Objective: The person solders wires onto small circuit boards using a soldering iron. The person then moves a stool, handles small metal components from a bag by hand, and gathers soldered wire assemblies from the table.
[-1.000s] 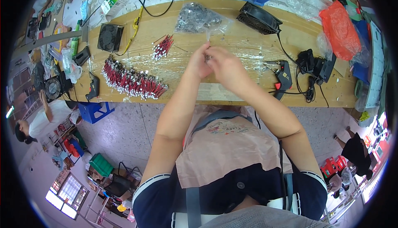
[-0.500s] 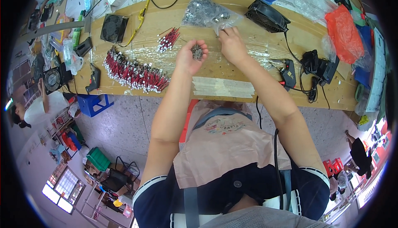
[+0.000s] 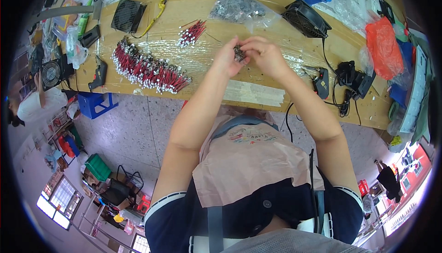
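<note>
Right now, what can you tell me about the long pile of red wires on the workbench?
The long pile of short red wires with pale metal-looking tips lies on the plastic-wrapped wooden workbench, stretched as a band from upper left to lower right near the front edge. The wires lie roughly parallel, packed side by side. Neither hand touches them; a black glue gun lies just to their left, and a smaller bundle of the same red wires sits apart, further back.

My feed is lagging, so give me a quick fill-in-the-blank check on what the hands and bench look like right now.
1. Both hands, left hand and right hand, meet over a small dark ____ of metal parts.
2. The long row of wires left of the hands is mostly ____ in colour.
3. The clear bag of parts lies ____ the hands, farther up the bench.

Missing words: cluster; red; beyond
</note>
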### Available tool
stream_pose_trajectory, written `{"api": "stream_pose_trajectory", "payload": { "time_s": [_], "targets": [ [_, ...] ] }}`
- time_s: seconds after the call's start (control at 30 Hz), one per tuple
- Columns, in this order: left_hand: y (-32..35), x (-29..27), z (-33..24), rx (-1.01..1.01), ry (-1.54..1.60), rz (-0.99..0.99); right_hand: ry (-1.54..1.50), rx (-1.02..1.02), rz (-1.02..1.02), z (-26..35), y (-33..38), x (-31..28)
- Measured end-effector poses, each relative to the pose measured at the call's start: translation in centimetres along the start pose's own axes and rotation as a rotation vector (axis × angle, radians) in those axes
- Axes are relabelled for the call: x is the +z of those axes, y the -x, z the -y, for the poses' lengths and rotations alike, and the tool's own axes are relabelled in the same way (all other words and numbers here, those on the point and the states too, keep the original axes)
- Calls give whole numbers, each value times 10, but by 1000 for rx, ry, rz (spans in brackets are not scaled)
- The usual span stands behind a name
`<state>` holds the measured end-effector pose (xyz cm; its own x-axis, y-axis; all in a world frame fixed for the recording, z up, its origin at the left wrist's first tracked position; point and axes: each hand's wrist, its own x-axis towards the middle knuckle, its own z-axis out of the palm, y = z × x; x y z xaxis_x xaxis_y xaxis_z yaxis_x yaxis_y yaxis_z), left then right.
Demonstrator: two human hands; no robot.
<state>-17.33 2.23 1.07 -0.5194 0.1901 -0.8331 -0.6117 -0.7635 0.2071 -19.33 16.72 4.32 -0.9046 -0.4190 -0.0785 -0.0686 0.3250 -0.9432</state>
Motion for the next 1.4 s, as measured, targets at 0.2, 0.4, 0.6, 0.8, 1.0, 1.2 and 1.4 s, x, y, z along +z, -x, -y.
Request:
{"api": "stream_pose_trajectory", "payload": {
  "time_s": [0.2,0.4,0.6,0.8,1.0,1.2,1.4],
  "targets": [
    [-1,-25,-8,-120,-49,99,112,116,0,-28,11,-23],
    [27,-62,-20,41,-2,44,505,39,12,-30,27,27],
    [40,-74,-8,5,-55,1,566,-112,4,-38,33,43],
    [48,-67,15,2,-78,17,125,-191,37,19,42,57],
    [45,-90,10,-52,18,-26,304,-141,-59,-8,46,57],
    [52,-83,2,9,12,-73,603,-368,-23,-43,40,51],
    [41,-68,5,2,59,-65,668,-289,-128,-48,0,22]
  ]
}}
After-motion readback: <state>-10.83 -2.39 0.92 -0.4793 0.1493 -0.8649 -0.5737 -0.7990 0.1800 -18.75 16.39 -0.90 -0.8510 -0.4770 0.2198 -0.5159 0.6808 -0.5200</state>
